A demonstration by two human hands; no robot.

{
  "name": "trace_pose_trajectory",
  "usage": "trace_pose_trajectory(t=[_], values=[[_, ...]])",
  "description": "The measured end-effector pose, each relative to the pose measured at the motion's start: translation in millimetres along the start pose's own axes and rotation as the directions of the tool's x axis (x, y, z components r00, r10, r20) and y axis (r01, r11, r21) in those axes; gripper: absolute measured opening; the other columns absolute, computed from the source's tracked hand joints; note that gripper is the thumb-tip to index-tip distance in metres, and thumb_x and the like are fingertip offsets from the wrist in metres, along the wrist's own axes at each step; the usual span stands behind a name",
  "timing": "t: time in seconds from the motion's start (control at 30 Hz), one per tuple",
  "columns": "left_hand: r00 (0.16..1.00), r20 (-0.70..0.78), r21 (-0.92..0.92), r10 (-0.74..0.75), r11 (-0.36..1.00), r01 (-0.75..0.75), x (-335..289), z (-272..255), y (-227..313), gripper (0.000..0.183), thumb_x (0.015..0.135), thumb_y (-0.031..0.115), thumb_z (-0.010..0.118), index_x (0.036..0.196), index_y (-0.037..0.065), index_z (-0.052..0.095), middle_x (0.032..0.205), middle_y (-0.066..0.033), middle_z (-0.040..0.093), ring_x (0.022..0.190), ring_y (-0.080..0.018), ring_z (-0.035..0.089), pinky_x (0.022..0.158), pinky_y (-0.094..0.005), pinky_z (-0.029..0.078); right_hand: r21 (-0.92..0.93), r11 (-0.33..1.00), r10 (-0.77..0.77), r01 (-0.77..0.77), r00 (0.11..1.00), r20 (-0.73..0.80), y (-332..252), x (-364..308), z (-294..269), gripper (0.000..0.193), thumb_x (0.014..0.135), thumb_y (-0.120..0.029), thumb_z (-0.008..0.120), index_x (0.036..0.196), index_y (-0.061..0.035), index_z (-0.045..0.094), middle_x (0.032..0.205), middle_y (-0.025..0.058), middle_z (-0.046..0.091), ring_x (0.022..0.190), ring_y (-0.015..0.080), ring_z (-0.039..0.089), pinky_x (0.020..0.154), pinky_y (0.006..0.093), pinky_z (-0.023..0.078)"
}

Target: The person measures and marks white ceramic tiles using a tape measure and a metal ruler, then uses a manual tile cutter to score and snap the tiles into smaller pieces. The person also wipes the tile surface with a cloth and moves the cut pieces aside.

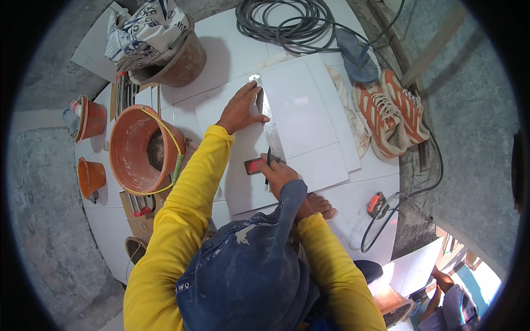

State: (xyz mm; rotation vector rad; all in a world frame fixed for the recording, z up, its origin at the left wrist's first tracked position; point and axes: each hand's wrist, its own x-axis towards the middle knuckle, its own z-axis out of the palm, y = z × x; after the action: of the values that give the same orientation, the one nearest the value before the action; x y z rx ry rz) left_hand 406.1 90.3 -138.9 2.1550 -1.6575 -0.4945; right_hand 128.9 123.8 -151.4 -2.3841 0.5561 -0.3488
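My left hand (242, 108) lies flat on a long metal straightedge (271, 122), pressing it onto a white tile (309, 118) on the floor. My right hand (280, 175) is closed on a thin dark marking tool (268, 164), whose tip meets the tile near the straightedge's near end. A small red block (253, 165) lies on the tile just left of that hand. Both arms are in yellow sleeves. A blue cap (248, 270) hides the lower middle of the view.
A big orange bucket (138, 149) stands to the left, with smaller orange tubs (91, 176) beyond it. A bucket holding a bag (165, 47) and coiled cable (287, 22) are ahead. Orange sneakers (389, 110) and a small power tool (377, 204) lie to the right. Another person (447, 300) crouches at the lower right.
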Motion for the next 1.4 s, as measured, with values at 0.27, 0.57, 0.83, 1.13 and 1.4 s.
trace_pose_trajectory(t=[0.27,0.57,0.83,1.13,1.4], values=[[0.999,-0.031,0.045,-0.017,0.999,0.019,-4,6,6,0.1,0.074,0.044,0.096,0.153,0.0,0.052,0.167,-0.0217,0.041,0.155,-0.0394,0.039,0.128,-0.0446,0.035,0.016,1.0,0.007,-0.007,1.0,-0.006,2,-9,-8,0.04,0.092,0.0,0.06,0.13,-0.0125,0.064,0.148,0.0117,0.064,0.108,0.0358,0.071,0.092,0.0458,0.059],[0.997,-0.06,0.04,-0.042,0.998,0.044,-4,7,7,0.1,0.074,0.046,0.096,0.152,0.001,0.054,0.167,-0.0211,0.042,0.154,-0.0398,0.04,0.127,-0.0454,0.036,0.054,0.998,0.013,-0.014,1.0,0.023,9,-10,-1,0.042,0.089,-0.002,0.063,0.13,-0.0114,0.063,0.147,0.0136,0.064,0.113,0.0361,0.068,0.097,0.0462,0.057],[0.998,-0.055,0.051,-0.037,0.998,0.04,-2,7,5,0.101,0.074,0.047,0.095,0.152,0.0,0.053,0.166,-0.0211,0.043,0.154,-0.0399,0.04,0.127,-0.0458,0.036,0.069,0.998,-0.001,0.001,1.0,0.001,6,-7,-5,0.042,0.088,0.001,0.063,0.128,-0.0102,0.064,0.145,0.0142,0.065,0.111,0.0361,0.069,0.097,0.0462,0.057],[0.997,-0.037,0.072,-0.067,0.995,0.07,-1,6,9,0.1,0.074,0.046,0.095,0.153,0.001,0.053,0.168,-0.0205,0.041,0.155,-0.037,0.039,0.128,-0.0432,0.035,0.071,0.997,-0.007,0.01,0.999,-0.038,7,-8,-3,0.04,0.088,0.001,0.062,0.126,-0.0099,0.064,0.143,0.015,0.066,0.11,0.0372,0.069,0.095,0.0461,0.058],[0.997,-0.052,0.063,-0.058,0.996,0.062,-2,8,6,0.1,0.073,0.046,0.095,0.153,0.001,0.054,0.168,-0.0193,0.041,0.156,-0.0361,0.039,0.128,-0.0431,0.036,0.087,0.996,-0.001,0.003,1.0,-0.024,8,-10,-3,0.038,0.089,0.0,0.062,0.125,-0.0098,0.064,0.146,0.0159,0.064,0.11,0.0375,0.069,0.095,0.0467,0.057]])
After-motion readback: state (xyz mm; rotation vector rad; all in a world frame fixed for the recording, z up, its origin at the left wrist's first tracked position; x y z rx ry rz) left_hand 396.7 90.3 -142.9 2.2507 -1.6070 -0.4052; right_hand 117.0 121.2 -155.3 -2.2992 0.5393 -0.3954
